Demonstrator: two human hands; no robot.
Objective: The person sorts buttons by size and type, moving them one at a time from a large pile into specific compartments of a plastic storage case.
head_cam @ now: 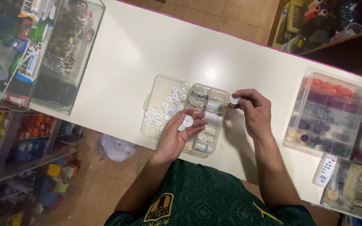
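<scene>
At the near edge of the white counter: clear compartment box lying open, its lid folded out to the left. Lid part-filled with loose white buttons; box compartments holding stacked white buttons. Judged partly done: a share sorted into compartments, a scatter left in the lid. Left hand cupped palm up, half open, over the seam between lid and box, bearing a small stack of white buttons. Right hand just right of the box, fingers closed in a pinch on one white button. Far right: tinted organiser box, well apart.
</scene>
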